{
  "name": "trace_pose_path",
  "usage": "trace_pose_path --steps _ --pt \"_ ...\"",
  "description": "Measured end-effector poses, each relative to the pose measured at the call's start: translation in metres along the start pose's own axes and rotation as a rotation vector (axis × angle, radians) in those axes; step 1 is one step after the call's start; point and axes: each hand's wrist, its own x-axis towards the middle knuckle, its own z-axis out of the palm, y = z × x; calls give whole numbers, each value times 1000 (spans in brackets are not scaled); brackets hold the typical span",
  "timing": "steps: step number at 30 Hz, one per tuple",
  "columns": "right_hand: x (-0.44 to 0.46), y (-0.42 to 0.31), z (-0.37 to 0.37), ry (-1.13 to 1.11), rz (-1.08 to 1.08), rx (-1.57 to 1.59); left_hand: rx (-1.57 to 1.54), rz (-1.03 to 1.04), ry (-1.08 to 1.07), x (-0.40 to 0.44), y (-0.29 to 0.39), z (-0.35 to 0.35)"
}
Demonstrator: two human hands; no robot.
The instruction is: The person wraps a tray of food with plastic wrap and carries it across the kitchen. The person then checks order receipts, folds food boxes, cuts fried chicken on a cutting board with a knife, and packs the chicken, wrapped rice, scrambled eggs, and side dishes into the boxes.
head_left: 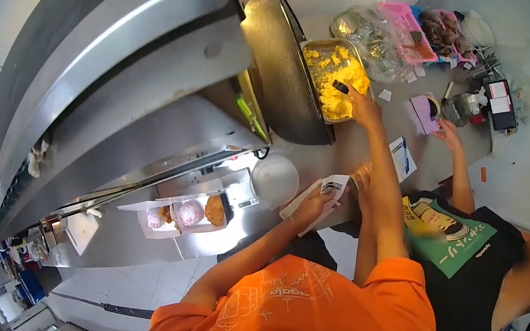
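My left hand is closed on a white printed paper packet beside the counter edge. My right hand reaches over a metal tray of yellow food. Its fingers are closed on a dark handle; the rest of that tool is hidden. Another hand shows between my arms, its owner hidden; what it touches is unclear. A white paper box, left of my left hand, holds fried chicken and round bundles in pink-printed wrap.
A curved metal hood fills the left, and a perforated dark panel borders the tray. At right, a co-worker in a black shirt has a hand by a purple pad. Behind are pink baskets and plastic bags.
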Motion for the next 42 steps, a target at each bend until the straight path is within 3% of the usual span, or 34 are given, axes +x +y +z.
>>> trace_pose_path --steps 2,4,6,13,16,19,21,25,26,27,28,30,34,36,40,42 --pt "-1 11 8 -63 -158 -109 98 -19 3 -12 7 -1" --pt "1 26 22 -178 -116 -81 203 -34 -5 -21 15 3" --pt "-24 -11 -7 -162 -108 -329 177 -49 94 -27 17 7" --pt "-30 -19 6 -205 -67 -146 184 -99 18 -25 -1 -22" --pt "-24 -8 7 -227 -73 -130 258 -4 27 -24 -8 -38" --pt "-25 -6 13 -251 -83 -153 140 -7 53 -21 -13 -36" --pt "-28 -8 11 -294 -77 -176 -62 59 -96 -3 -14 -13" --pt "-14 -17 -8 -426 -120 -209 49 16 385 86 -30 36" --pt "-5 -15 -14 -503 -144 -242 65 46 444 101 -20 46" --pt "5 -5 -5 -439 -324 -175 81 76 504 118 -14 53" --pt "13 9 1 -443 -323 -178 76 72 503 134 -8 58" --pt "16 -12 -31 -645 -207 -185 -378 266 564 177 -15 48" --pt "10 7 -25 -601 -252 -138 -491 226 595 218 -24 24" --pt "2 11 -24 -554 -277 -106 -509 334 586 218 -22 26" --pt "-13 15 -25 -653 -156 -134 -571 317 568 216 -16 22" --pt "-6 19 -24 -648 -240 -123 -695 319 522 216 -12 23"
